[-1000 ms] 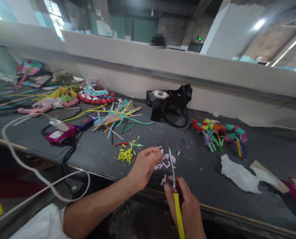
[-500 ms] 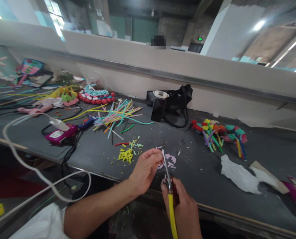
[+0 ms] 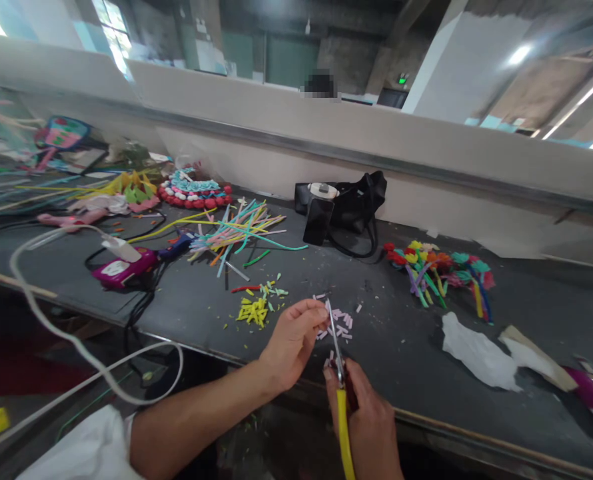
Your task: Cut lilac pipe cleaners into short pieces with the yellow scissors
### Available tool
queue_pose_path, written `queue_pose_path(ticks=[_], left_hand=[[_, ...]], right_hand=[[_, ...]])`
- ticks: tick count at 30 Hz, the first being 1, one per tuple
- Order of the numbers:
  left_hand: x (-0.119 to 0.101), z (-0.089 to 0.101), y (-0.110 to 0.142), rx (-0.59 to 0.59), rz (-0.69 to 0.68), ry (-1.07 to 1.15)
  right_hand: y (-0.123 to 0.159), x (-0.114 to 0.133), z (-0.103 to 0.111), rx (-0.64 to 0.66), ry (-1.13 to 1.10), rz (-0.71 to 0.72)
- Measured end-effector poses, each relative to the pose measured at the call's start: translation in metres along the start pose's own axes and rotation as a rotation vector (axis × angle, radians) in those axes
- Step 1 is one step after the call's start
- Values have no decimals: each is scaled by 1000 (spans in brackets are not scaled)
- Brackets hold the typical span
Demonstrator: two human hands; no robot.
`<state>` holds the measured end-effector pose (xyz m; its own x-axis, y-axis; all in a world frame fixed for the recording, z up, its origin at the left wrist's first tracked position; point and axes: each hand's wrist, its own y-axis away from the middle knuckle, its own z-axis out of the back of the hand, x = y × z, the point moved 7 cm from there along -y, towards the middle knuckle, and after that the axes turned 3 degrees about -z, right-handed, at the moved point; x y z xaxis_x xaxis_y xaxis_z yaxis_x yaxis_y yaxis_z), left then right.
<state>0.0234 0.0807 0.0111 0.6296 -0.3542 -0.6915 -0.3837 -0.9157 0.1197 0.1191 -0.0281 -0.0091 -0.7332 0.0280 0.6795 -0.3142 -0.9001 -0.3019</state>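
Thumb and forefinger of the left hand [image 3: 291, 337] press together above a dark tabletop [image 3: 416, 363]; we cannot tell whether a scrap sits between them. The right hand [image 3: 366, 413] curls around silver-bladed scissors with a yellow handle [image 3: 341, 393], its fingers wrapped near the pivot, the blades pointing away from the body and their tip just beside the left fingertips. We judge that this grip brings the cutting edge to the pinch and keeps it clear of the palm. Short pale-pink clippings [image 3: 346, 321] lie directly beyond and beneath the fingertips, some partly hidden by the blades. Left of the left hand, we find a small pile of cut yellow pieces [image 3: 253, 311], apparently set apart by colour. Farther back lies a loose heap of slender multicoloured stems [image 3: 246, 228], near enough, we think, for an easy reach; bright fuzzy flowers [image 3: 426, 260] rest well off to the right.
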Motion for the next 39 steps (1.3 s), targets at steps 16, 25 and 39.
queue_pose_path(ticks=[16,25,39], left_hand=[[-17,-32,20,371,-590,-1190],[-7,-46,39,520,-929,-1492],[35,-2,13,381,411,-631]], right_hand=[[-15,-10,27,-56,-449,-379],[-20,4,34,-35,-388,-311],[-16,2,28,4,-477,-356]])
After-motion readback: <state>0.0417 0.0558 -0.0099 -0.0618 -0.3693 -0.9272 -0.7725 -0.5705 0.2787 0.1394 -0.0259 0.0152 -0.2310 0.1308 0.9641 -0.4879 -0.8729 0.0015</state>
